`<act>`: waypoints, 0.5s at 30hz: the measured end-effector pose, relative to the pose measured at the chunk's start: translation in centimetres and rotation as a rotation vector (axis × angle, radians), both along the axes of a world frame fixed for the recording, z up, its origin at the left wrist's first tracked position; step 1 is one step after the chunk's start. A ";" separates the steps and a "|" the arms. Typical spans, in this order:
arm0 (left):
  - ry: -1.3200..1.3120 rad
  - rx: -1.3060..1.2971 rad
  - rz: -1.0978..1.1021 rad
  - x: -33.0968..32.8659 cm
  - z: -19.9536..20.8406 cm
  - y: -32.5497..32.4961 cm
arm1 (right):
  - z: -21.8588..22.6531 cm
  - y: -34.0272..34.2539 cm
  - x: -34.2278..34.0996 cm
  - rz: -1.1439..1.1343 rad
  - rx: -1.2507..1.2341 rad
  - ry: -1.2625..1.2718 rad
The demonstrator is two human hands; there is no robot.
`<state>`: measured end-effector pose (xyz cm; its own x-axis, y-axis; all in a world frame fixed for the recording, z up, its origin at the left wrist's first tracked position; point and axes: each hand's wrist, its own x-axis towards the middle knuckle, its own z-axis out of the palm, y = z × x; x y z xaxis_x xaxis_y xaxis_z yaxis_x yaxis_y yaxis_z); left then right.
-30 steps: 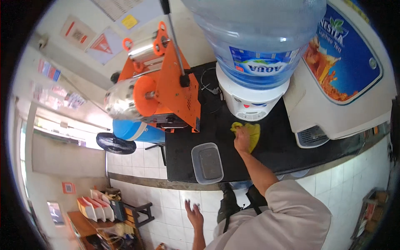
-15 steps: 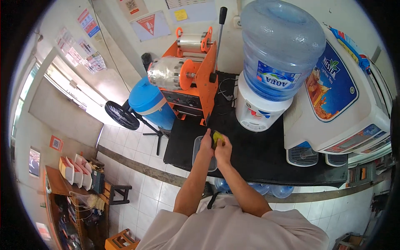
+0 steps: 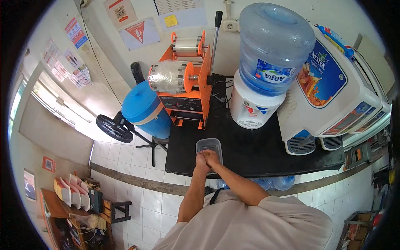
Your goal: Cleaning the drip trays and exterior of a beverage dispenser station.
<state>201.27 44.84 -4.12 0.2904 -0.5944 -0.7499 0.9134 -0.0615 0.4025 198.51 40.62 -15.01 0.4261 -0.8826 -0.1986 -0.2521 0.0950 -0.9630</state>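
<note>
A clear plastic tub point(image 3: 213, 145) sits on the black tabletop, close to its front edge. My hands meet over the near part of this tub. My left hand point(image 3: 201, 161) is curled, its fingers largely covered by the other hand. From the right, my right hand point(image 3: 212, 157) wraps over it with bent fingers. Whatever lies between the two palms is hidden from this view.
Behind the tub stands an orange cup-sealing machine point(image 3: 183, 100) with a film roll and upright lever. A bottled-water dispenser point(image 3: 254, 109) and a white drink machine point(image 3: 354, 104) line the right. A blue cooler point(image 3: 146, 106) and black fan point(image 3: 114, 128) stand left, beyond the table point(image 3: 250, 154).
Both hands have come nearer to my body, down over the tub's near part. The dark and yellow-green thing seen between them before is now out of sight. The view has shifted slightly.
</note>
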 end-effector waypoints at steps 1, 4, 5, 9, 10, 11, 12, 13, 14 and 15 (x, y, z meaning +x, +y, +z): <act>0.003 -0.002 -0.003 0.6 -2.0 0.3 | 0.7 0.3 -0.3 -0.003 -0.002 0.003; 0.063 -0.132 -0.047 2.3 -7.8 1.1 | 4.9 0.6 -1.0 0.140 0.013 0.093; 0.074 -0.127 -0.034 1.5 -6.9 0.7 | 5.5 0.2 -1.3 0.131 0.012 0.144; 0.087 -0.023 0.036 1.0 -4.4 -0.5 | 7.6 -0.3 -1.2 0.145 0.004 0.354; 0.097 -0.022 0.059 1.3 -4.5 -0.5 | 7.5 -0.1 -0.9 0.168 0.002 0.365; 0.100 -0.018 0.090 1.4 -4.7 -1.2 | 7.0 -0.7 -0.7 0.144 -0.121 0.310; 0.102 -0.014 0.123 1.4 -5.1 -1.4 | 6.4 -1.0 -0.6 0.123 -0.245 0.255; 0.100 -0.080 0.109 1.8 -5.8 -1.1 | 6.2 -0.7 -0.3 0.100 -0.340 0.232; 0.109 -0.079 0.124 2.1 -6.6 -0.7 | 6.0 -0.4 0.1 0.116 -0.340 0.239; 0.105 -0.079 0.112 2.4 -7.3 -0.4 | 5.8 -0.2 0.6 0.079 -0.251 0.181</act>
<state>203.71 44.43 -11.46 0.2805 -0.6214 -0.7316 0.9500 0.0710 0.3040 199.08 40.45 -9.18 0.4729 -0.8793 -0.0573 -0.4181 -0.1667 -0.8929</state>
